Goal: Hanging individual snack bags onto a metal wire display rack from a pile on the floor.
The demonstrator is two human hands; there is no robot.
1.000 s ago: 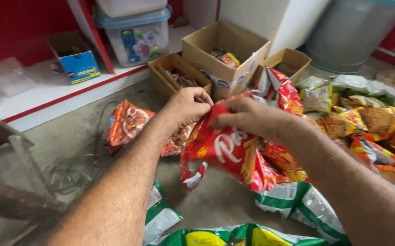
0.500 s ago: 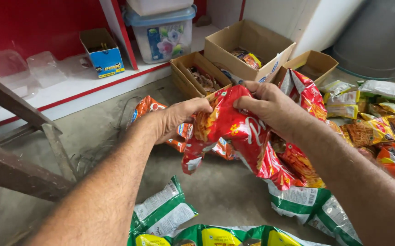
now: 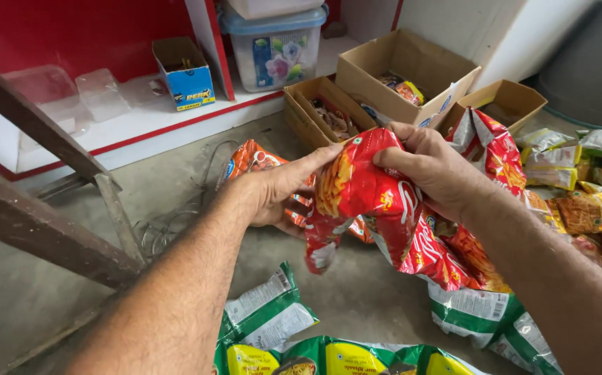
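Observation:
Both my hands hold up a string of joined red snack packets (image 3: 377,208) over the concrete floor. My left hand (image 3: 277,191) pinches the top packet's left edge with its fingertips. My right hand (image 3: 433,170) grips the upper right of the same packet. The string hangs down to the right toward more red packets (image 3: 488,149) and orange ones on the floor. Behind my left hand lies an orange snack bag (image 3: 252,158).
Three open cardboard boxes (image 3: 398,69) stand at the back near a white shelf edge with a plastic tub (image 3: 273,48) and a small blue box (image 3: 184,73). Green-and-yellow packets (image 3: 329,357) lie in front. A wooden frame (image 3: 44,208) slants at left. Mixed packets pile at right.
Both hands have lifted the red packet string a little and shifted along it. The view has swung left and drawn nearer, bringing the wooden frame into sight.

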